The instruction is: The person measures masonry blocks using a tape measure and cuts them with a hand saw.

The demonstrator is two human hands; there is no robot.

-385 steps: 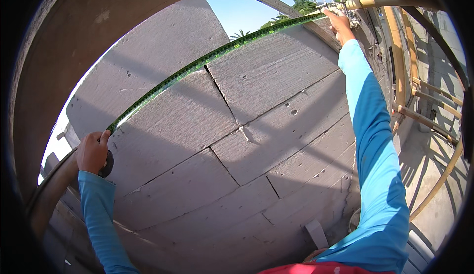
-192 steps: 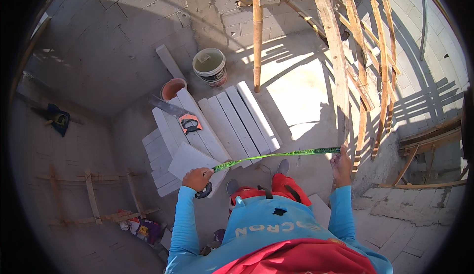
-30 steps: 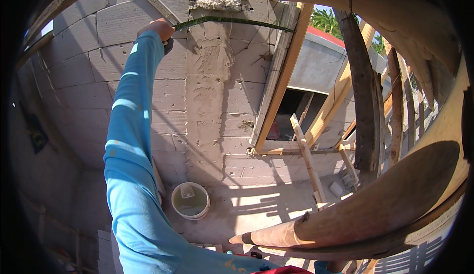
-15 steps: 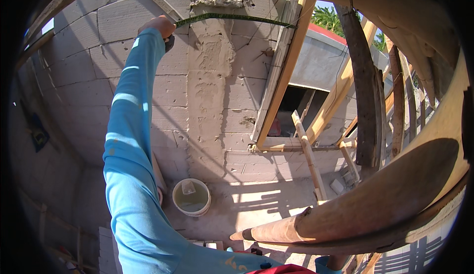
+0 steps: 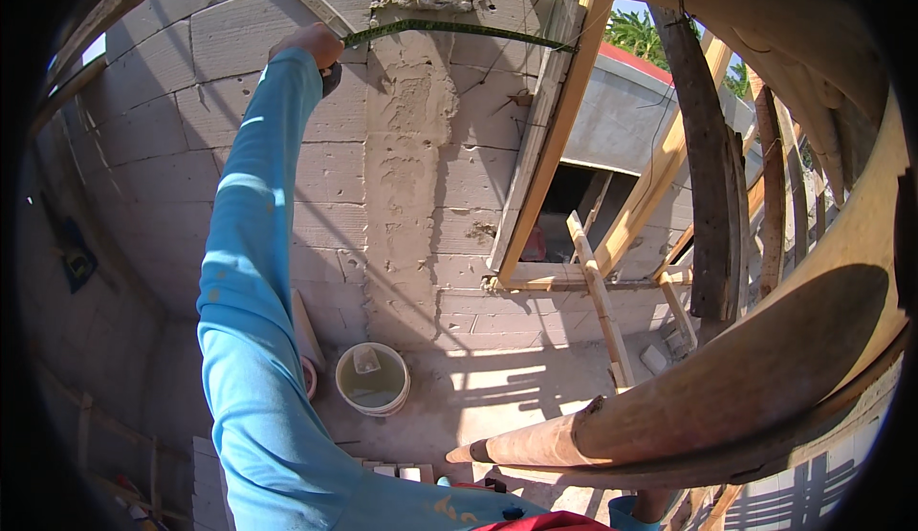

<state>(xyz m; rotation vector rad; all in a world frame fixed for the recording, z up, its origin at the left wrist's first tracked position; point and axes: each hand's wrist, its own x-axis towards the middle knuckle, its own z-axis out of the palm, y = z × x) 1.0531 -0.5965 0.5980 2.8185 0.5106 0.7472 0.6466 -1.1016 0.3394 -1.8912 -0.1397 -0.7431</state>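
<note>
Grip closed: my left hand (image 5: 308,45), at eleven o'clock, wraps the dark tape-measure case (image 5: 331,80); its green blade (image 5: 449,25) arcs past twelve to the wooden frame (image 5: 559,130) at one. Right hand hidden near five; its grip I cannot tell.

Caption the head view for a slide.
Left hand holding green tape measure across a block wall toward a wooden frame.

tape (image 5: 445,26): smooth | blocks (image 5: 330,170): matt, pitted | plaster strip (image 5: 406,206): rough | window frame (image 5: 557,130): smooth wood | sleeve (image 5: 251,263): matt cloth
</note>
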